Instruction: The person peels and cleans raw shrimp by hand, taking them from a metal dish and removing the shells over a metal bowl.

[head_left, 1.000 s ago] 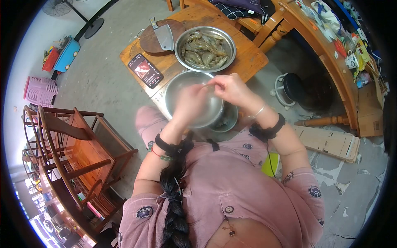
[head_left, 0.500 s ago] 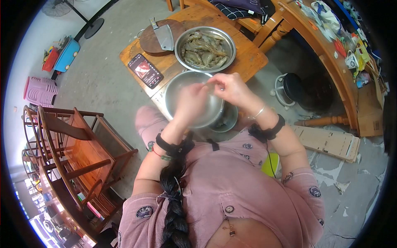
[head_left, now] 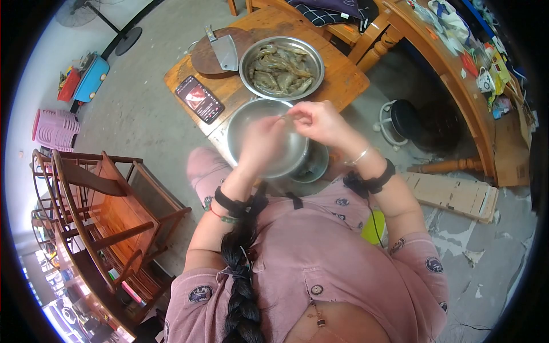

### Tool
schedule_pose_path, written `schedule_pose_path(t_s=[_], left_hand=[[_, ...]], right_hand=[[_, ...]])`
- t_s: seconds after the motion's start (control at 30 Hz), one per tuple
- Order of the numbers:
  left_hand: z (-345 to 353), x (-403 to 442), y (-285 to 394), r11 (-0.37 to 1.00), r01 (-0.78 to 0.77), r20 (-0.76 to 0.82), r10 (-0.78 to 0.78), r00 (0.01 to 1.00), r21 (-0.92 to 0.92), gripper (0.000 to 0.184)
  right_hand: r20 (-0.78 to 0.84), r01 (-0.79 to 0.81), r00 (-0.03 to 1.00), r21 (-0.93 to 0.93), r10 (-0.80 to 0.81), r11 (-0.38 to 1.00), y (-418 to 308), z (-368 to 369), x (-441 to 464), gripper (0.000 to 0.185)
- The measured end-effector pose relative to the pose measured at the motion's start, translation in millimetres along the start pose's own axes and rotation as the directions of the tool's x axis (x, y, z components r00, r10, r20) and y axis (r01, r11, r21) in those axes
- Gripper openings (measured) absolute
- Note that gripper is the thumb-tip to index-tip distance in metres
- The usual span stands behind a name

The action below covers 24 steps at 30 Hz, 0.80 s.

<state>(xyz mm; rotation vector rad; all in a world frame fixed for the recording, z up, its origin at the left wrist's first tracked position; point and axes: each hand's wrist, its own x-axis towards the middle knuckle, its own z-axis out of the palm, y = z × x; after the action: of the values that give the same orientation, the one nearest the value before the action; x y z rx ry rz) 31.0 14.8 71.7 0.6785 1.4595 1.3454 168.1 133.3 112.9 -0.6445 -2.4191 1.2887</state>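
Note:
Both hands meet over the empty-looking metal bowl (head_left: 240, 128) at the near edge of the small table. My right hand (head_left: 319, 123) is closed in a pinch on a small greyish shrimp (head_left: 284, 116), mostly hidden by the fingers. Smeared by motion, my left hand (head_left: 263, 142) is beside it, and its fingers cannot be made out. Just beyond, a steel basin (head_left: 245, 67) holds a heap of raw grey-green shrimp (head_left: 281, 71). Below the metal bowl, a lower container (head_left: 315, 166) shows partly, its contents unclear.
A cleaver (head_left: 226, 52) lies on a round wooden chopping board (head_left: 203, 60). Left of the bowls, a lit phone (head_left: 199, 100) rests on the wooden table (head_left: 337, 86). A black stool (head_left: 405, 121) stands at right, and wooden chairs (head_left: 123, 211) are at left.
My left hand is blurred in both frames and stays over the bowl. The right hand keeps its pinch in nearly the same place. The view has shifted very slightly.

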Motion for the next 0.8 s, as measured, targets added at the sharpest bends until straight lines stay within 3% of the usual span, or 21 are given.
schedule_pose_path(t_s=[0.07, 0.13, 0.27, 0.6, 0.73, 0.8], left_hand=[[2, 3, -6, 0.988, -0.08, -0.012, 0.082, 0.997, 0.134, 0.017], [1, 1, -3, 0.986, -0.085, -0.02, 0.088, 0.996, 0.147, 0.017], [0, 4, -4, 0.955, -0.132, -0.025, 0.143, 0.989, 0.264, 0.019], [6, 1, -9, 0.935, -0.184, -0.079, 0.217, 0.973, 0.302, 0.021], [5, 1, -12, 0.922, -0.218, -0.077, 0.255, 0.964, 0.32, 0.022], [5, 1, -13, 0.925, -0.23, -0.068, 0.262, 0.963, 0.303, 0.022]], right_hand=[[-0.014, -0.004, 1.0, 0.036, 0.005, 0.999, 1, 2, -1, 0.024], [-0.022, -0.004, 1.0, 0.073, 0.006, 0.997, -1, 5, -2, 0.024], [-0.053, 0.101, 0.993, -0.083, -0.105, 0.991, -2, 9, -1, 0.024], [-0.118, 0.21, 0.964, -0.208, -0.238, 0.955, -3, 15, 1, 0.018], [-0.121, 0.217, 0.962, -0.203, -0.245, 0.955, -2, 14, 2, 0.017], [-0.118, 0.15, 0.979, -0.123, -0.165, 0.981, -4, 13, 1, 0.016]])
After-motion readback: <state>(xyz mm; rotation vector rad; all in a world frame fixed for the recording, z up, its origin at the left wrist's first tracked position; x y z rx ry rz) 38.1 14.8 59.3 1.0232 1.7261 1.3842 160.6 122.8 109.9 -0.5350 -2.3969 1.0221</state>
